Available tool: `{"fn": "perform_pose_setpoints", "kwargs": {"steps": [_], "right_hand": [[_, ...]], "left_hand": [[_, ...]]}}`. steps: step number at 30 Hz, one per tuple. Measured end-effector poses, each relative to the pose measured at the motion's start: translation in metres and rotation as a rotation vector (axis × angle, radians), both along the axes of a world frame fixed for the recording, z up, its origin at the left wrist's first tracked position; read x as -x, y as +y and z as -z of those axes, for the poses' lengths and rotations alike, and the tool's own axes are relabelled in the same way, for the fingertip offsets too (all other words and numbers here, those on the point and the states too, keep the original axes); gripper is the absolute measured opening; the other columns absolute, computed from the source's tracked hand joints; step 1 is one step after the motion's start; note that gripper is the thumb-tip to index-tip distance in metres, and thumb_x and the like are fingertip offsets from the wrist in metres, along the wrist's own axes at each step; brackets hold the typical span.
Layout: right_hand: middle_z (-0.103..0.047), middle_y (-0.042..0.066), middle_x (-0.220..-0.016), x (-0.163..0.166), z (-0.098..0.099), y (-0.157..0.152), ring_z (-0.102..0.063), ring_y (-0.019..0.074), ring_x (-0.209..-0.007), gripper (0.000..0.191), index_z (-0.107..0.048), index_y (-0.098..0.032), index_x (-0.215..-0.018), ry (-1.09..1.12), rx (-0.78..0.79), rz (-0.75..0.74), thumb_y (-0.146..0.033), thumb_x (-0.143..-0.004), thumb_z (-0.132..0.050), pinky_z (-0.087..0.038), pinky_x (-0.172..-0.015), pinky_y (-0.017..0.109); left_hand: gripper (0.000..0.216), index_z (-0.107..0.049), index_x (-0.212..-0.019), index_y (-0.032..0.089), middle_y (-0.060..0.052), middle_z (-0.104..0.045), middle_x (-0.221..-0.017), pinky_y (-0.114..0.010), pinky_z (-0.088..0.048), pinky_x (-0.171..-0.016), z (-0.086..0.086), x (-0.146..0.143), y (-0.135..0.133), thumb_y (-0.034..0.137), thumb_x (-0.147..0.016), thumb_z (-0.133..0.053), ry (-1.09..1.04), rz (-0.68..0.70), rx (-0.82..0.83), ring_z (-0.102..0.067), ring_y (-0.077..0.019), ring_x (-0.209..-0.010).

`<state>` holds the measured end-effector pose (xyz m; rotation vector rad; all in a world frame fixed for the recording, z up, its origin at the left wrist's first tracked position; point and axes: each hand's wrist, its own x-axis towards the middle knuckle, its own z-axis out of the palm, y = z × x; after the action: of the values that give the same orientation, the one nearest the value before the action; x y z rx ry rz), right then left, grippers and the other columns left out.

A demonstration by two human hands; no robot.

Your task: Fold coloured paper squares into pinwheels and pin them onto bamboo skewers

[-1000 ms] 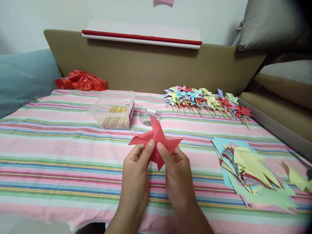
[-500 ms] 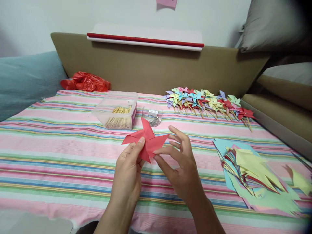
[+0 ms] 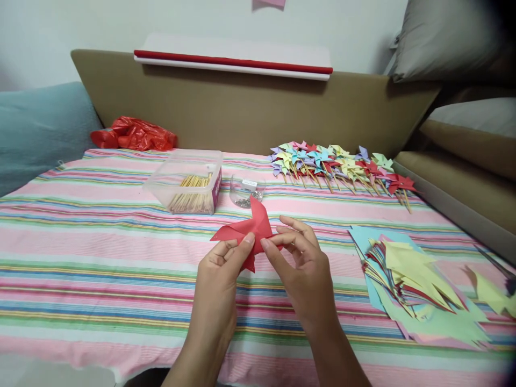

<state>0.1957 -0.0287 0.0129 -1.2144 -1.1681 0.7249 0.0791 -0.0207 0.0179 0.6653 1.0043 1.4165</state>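
Between my two hands, above the striped cloth, is a red paper pinwheel (image 3: 260,219) with pointed blades. My left hand (image 3: 226,263) pinches it near the centre, thumb on top and fingers partly hidden underneath. With thumb and forefinger, my right hand (image 3: 304,263) grips the right-hand blade, its other fingers curled loosely above. Just beyond the pinwheel lies a clear round container (image 3: 246,192) with small metal pieces and a white label. To its left, a clear plastic box (image 3: 159,185) holds many thin wooden sticks (image 3: 192,194).
Finished pinwheels on sticks (image 3: 334,164) lie in a heap at the back right. Cut paper pieces (image 3: 419,274) are stacked on coloured sheets at right, with scissors (image 3: 497,263) beyond. A red plastic bag (image 3: 141,134) rests back left, before a brown board (image 3: 242,115).
My right hand has moved from lightly touching the right blade to pinching it close to the centre. The pinwheel has shifted slightly right and turned. The whole view has also shifted a little.
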Motion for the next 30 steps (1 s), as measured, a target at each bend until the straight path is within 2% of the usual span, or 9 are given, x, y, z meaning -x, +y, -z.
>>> {"fn": "perform_pose_setpoints", "kwargs": {"steps": [11, 19, 22, 26, 28, 30], "right_hand": [[-0.059, 0.009, -0.128, 0.000, 0.005, 0.002, -0.058, 0.0286, -0.122, 0.009, -0.076, -0.024, -0.076, -0.031, -0.023, 0.036, -0.032, -0.081, -0.076, -0.047, -0.105, 0.049], [-0.060, 0.009, -0.125, 0.003, 0.005, 0.002, -0.058, 0.0289, -0.123, 0.010, -0.074, -0.023, -0.076, -0.037, -0.037, 0.034, -0.032, -0.081, -0.076, -0.047, -0.104, 0.049], [-0.063, 0.009, -0.120, 0.002, 0.001, 0.003, -0.054, 0.0287, -0.128, 0.013, -0.071, -0.022, -0.076, -0.020, -0.089, 0.033, -0.033, -0.084, -0.073, -0.048, -0.104, 0.047], [-0.064, 0.011, -0.118, -0.005, -0.006, 0.003, -0.055, 0.0265, -0.127, 0.018, -0.070, -0.021, -0.084, 0.030, -0.165, 0.120, -0.036, -0.091, -0.064, -0.052, -0.096, 0.041], [-0.064, 0.011, -0.118, -0.008, -0.003, 0.003, -0.056, 0.0259, -0.126, 0.022, -0.071, -0.021, -0.085, 0.079, -0.140, 0.169, -0.040, -0.092, -0.063, -0.053, -0.094, 0.038], [-0.064, 0.010, -0.120, -0.011, 0.005, 0.003, -0.057, 0.0255, -0.122, 0.025, -0.071, -0.021, -0.084, 0.139, -0.062, 0.179, -0.044, -0.091, -0.064, -0.054, -0.093, 0.037]], "left_hand": [[0.024, -0.071, -0.073, 0.015, 0.000, -0.068, -0.072, -0.022, -0.046, -0.068, 0.003, -0.001, 0.000, 0.032, -0.071, -0.087, 0.042, -0.005, 0.023, -0.056, -0.0105, -0.070], [0.026, -0.065, -0.071, 0.016, 0.003, -0.064, -0.068, -0.020, -0.045, -0.065, 0.003, -0.003, -0.002, 0.034, -0.076, -0.084, 0.075, 0.014, -0.042, -0.053, -0.0091, -0.066], [0.026, -0.066, -0.072, 0.015, 0.002, -0.065, -0.069, -0.019, -0.047, -0.065, -0.005, -0.001, 0.000, 0.034, -0.077, -0.083, 0.086, -0.027, -0.090, -0.055, -0.0089, -0.066], [0.024, -0.068, -0.074, 0.015, 0.003, -0.065, -0.067, -0.016, -0.046, -0.060, -0.030, 0.009, 0.006, 0.032, -0.074, -0.084, 0.037, -0.207, -0.122, -0.055, -0.0077, -0.062], [0.024, -0.068, -0.074, 0.016, 0.003, -0.066, -0.069, -0.015, -0.046, -0.059, -0.038, 0.016, 0.011, 0.031, -0.072, -0.086, 0.002, -0.272, -0.130, -0.055, -0.0076, -0.063], [0.026, -0.068, -0.074, 0.016, 0.003, -0.068, -0.072, -0.015, -0.047, -0.060, -0.039, 0.025, 0.018, 0.033, -0.070, -0.088, -0.002, -0.276, -0.133, -0.057, -0.0084, -0.065]]}}
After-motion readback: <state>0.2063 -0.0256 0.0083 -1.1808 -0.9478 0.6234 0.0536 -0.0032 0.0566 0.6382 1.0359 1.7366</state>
